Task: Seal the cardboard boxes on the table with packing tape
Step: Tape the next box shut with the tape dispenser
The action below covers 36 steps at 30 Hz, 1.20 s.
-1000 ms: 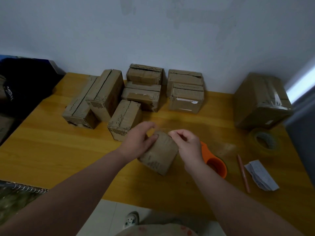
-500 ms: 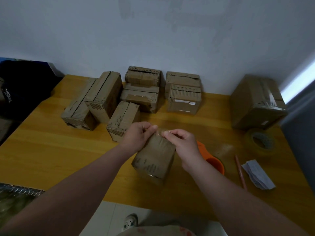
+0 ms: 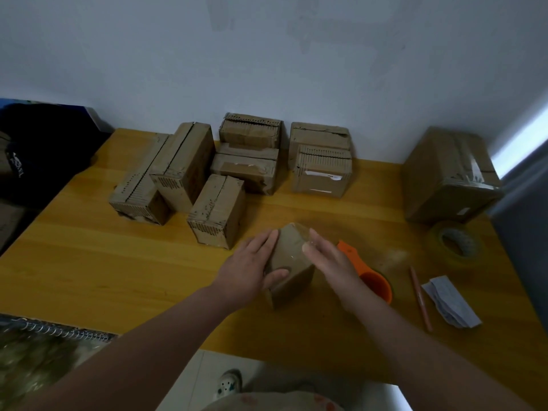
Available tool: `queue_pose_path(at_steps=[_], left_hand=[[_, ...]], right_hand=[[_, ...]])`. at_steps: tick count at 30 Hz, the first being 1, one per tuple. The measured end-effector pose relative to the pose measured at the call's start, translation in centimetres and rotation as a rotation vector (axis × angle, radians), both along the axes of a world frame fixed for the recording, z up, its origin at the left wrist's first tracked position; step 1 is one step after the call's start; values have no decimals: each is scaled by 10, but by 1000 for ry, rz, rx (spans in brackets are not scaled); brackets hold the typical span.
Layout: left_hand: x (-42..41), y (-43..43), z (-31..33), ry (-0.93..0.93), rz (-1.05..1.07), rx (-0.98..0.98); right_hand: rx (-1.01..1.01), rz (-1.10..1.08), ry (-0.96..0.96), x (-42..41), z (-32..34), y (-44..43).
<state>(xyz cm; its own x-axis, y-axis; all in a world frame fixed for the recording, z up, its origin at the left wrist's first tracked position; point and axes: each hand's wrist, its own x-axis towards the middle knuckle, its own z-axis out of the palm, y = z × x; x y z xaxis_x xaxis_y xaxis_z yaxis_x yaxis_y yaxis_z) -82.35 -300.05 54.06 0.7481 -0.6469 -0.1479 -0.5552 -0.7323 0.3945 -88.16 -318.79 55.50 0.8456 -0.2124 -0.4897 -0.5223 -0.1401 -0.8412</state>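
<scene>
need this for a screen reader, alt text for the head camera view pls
Two bare hands, left hand and right hand, press flat on a small cardboard box on a wooden table. More boxes stand by the wall; an orange tape dispenser and tape roll lie right.

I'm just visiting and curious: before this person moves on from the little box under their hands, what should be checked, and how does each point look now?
1. Small box steady on the table: ok, left hand and right hand both press on it.
2. Tape stuck flat on the box: cannot tell, only a faint shine.
3. Orange tape dispenser within reach: ok, just behind the right hand.
4. Spare tape roll available: ok.
5. More boxes waiting: ok, box cluster sits by the wall.
</scene>
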Motion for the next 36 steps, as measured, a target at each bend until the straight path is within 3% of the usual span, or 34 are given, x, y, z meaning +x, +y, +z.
queue_pose_path(at_steps=[3, 7, 16, 36], left_hand=[[2, -1, 0, 23, -29, -44], [8, -3, -2, 65, -72, -75], [11, -8, -5, 71, -80, -71], [12, -10, -4, 46, -102, 33]], right_hand=[[-267, 334, -50, -5, -7, -17], [-568, 621, -109, 8, -9, -28], [-1093, 890, -222, 15, -1, -22], [-1274, 1005, -232, -1, 7, -10]])
